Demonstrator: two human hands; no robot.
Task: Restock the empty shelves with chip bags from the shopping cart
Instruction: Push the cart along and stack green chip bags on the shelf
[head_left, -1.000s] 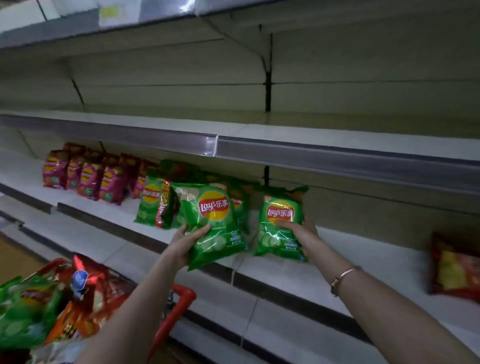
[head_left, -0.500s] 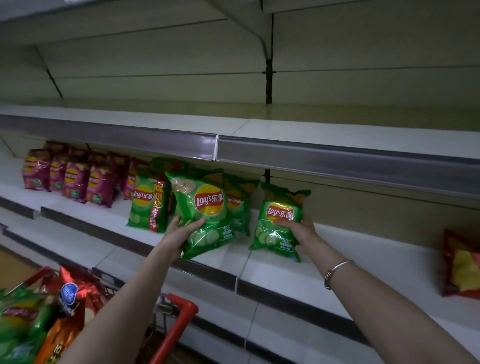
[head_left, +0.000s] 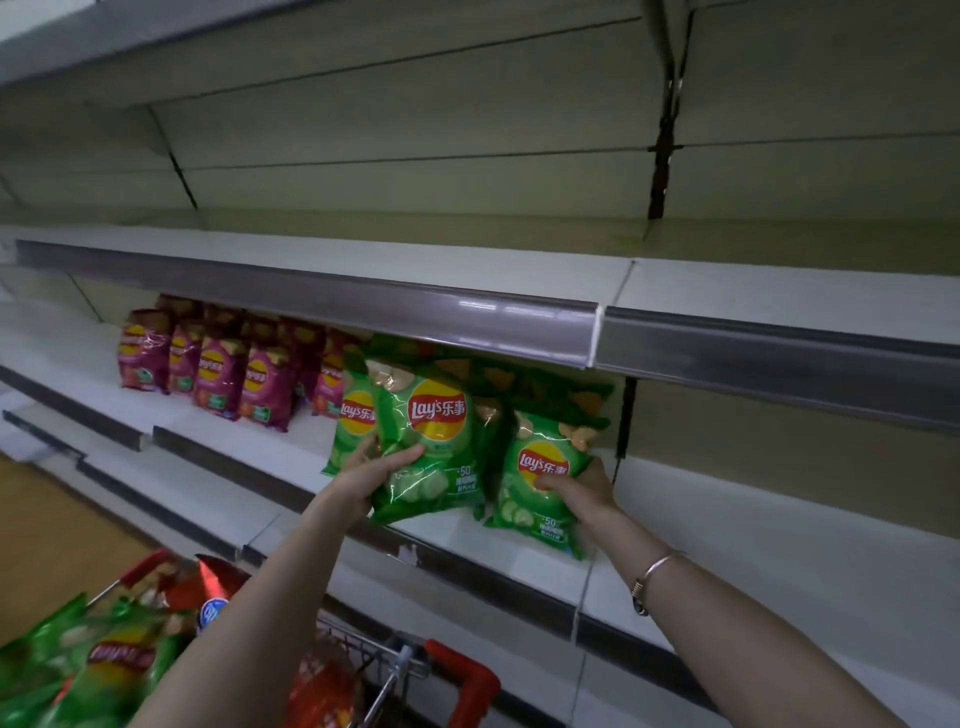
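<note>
Gripping a glossy green foil chip bag (head_left: 436, 415) by its lower left edge, the left hand (head_left: 371, 475) holds it tilted at the front of the white metal shelf (head_left: 467, 545). At its three o'clock, the right hand (head_left: 584, 491) clutches a second green chip bag (head_left: 540, 519) on that shelf. Purple chip bags (head_left: 218, 374) line up at ten o'clock, and a red-handled wire shopping cart (head_left: 467, 686) sits at seven o'clock.

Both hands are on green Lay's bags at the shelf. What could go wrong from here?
1. The green Lay's bag held by the left hand is tilted, its lower corner at the front edge of the shelf; released now, it may slide off toward the shopping cart.
2. The right hand grips the other green bag at its side; pushing it could topple the green bags behind.
</note>
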